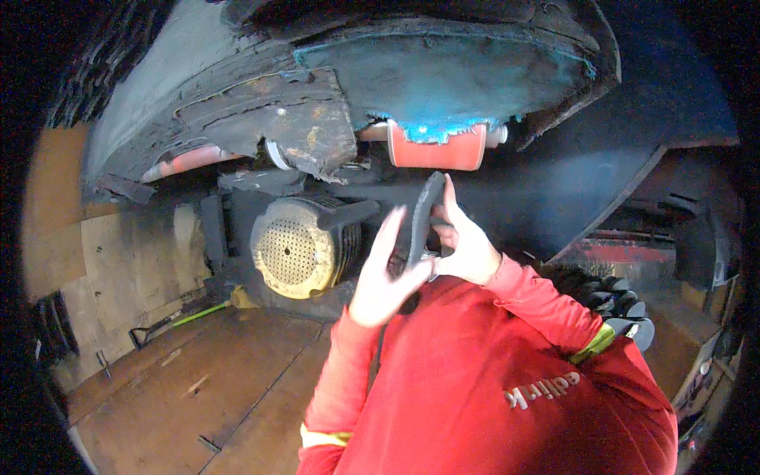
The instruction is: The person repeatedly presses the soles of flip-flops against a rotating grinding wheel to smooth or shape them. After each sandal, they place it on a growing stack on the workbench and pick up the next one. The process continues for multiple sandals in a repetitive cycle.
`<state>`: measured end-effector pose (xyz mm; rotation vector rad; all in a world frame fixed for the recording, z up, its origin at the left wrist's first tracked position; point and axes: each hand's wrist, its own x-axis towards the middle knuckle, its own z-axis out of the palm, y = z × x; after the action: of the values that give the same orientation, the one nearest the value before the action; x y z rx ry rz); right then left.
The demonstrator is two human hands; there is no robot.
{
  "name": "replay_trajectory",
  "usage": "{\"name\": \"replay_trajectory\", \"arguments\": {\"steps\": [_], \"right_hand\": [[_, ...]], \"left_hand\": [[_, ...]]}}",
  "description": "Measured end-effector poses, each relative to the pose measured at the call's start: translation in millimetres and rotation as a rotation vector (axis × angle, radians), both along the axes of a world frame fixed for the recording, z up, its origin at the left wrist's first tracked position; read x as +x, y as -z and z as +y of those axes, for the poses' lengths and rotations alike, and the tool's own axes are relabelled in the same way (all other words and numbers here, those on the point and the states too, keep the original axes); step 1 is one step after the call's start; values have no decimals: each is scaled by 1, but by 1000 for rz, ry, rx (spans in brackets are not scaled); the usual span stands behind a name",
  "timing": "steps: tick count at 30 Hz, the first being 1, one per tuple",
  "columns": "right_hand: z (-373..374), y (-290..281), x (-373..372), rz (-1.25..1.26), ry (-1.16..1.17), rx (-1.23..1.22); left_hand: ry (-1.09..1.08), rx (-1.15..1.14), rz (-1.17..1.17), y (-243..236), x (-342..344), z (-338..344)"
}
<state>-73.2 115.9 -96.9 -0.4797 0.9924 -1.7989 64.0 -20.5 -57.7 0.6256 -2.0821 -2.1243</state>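
Observation:
A dark, slightly curved, flat piece with a ridged edge (423,218), shaped like a shoe sole, stands on end between my hands, just below the orange-red roller or belt (439,149). My right hand (467,247) grips it from the right, fingers and thumb spread along its side. On the other side my left hand (385,277) has its thumb across the lower end and its fingers pointing up, slightly blurred. A ragged blue-dusted flap (467,79) hangs over the roller. What lies behind the piece is hidden.
To the left sits a motor with a round, perforated yellowish cover (289,247). A tattered grey flap (277,119) hangs above it. Several dark sole-like pieces (609,297) are heaped at the right. A green-handled tool (199,314) lies by the wooden wall at left.

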Motion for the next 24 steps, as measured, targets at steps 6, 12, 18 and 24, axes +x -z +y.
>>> {"name": "replay_trajectory", "arguments": {"steps": [6,12,18,24], "right_hand": [[1,-11,-8,-115,-138,-17],[-8,-15,-39,-178,-122,86],[0,3,-44,3,-191,46],[5,21,2,1169,251,378]], "left_hand": [[65,12,-23,-14,-63,-12],[44,129,-113,0,-90,-16],[-15,206,64,34,-79,-8],[-115,69,53,25,-59,8]]}}
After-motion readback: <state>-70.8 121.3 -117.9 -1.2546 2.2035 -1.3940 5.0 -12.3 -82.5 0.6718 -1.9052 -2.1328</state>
